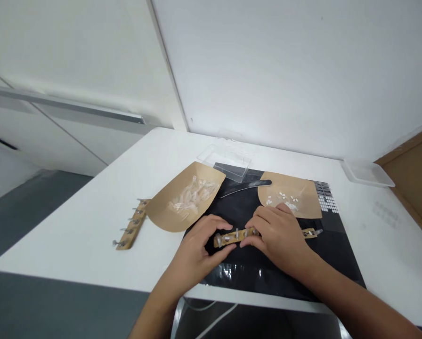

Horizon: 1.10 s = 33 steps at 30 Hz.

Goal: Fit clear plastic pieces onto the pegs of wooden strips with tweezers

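Note:
A narrow wooden strip (228, 238) with small upright metal pieces lies on the black mat, clear bits showing at some of them. My left hand (198, 249) is closed around its left end, thumb below and fingers above. My right hand (276, 235) pinches it farther right, covering part of it. Past the right hand a wooden end (309, 233) shows; whether it is the same strip I cannot tell. Above the hands is a dark curved nail file (244, 188). Clear nail tips (195, 195) fill a brown paper tray (165, 214). Small white ovals (285, 200) lie on another brown paper tray (304, 186).
Another wooden strip with metal pieces (133, 226) sits on the white table (91, 226) at left. Behind the mat (253, 273) is a clear plastic box (225, 162). A translucent shallow container (368, 173) stands at the back right, near the wall.

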Tool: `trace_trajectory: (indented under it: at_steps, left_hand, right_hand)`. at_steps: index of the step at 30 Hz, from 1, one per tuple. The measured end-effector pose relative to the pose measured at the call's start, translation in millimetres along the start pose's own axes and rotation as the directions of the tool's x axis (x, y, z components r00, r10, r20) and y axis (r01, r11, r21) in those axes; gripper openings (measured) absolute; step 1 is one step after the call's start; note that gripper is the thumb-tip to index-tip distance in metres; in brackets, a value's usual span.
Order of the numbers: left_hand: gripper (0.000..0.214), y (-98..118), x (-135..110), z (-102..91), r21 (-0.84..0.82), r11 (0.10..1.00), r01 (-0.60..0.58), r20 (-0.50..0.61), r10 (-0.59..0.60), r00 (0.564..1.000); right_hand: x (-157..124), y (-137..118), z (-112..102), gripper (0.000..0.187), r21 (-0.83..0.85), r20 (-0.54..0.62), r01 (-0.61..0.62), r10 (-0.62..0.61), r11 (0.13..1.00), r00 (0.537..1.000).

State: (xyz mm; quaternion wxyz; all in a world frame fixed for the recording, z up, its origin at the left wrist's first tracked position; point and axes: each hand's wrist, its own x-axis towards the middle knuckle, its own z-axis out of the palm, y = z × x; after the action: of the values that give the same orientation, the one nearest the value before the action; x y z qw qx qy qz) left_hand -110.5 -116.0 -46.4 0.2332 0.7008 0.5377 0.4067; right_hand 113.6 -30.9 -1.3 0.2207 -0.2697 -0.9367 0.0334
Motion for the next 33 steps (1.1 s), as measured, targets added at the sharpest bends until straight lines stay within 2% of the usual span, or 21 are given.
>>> trace_trajectory:
  at_steps: [18,26,33]
  left_hand:
    - [0.022,-5.0,-1.1,3.1,0.016,1.000,-0.002,-0.017,0.002,1.000]
    - [0.023,-4.1,0.0,2.8,0.018,1.000,-0.008,-0.028,0.009,1.000]
    - [0.020,-1.2,0.5,2.6,0.034,0.999,-0.017,-0.041,0.018,0.999]
  right_hand:
    - [0.9,2.1,3.5,0.036,-0.022,-0.031,0.013,-0.014,1.000,0.999]
    - [-0.4,3.1,0.7,0.039,-0.043,0.000,0.003,-0.003,0.999,1.000]
    - [-4.3,3.3,-1.9,0.041,-0.025,-0.023,0.044,-0.045,0.999,0.999]
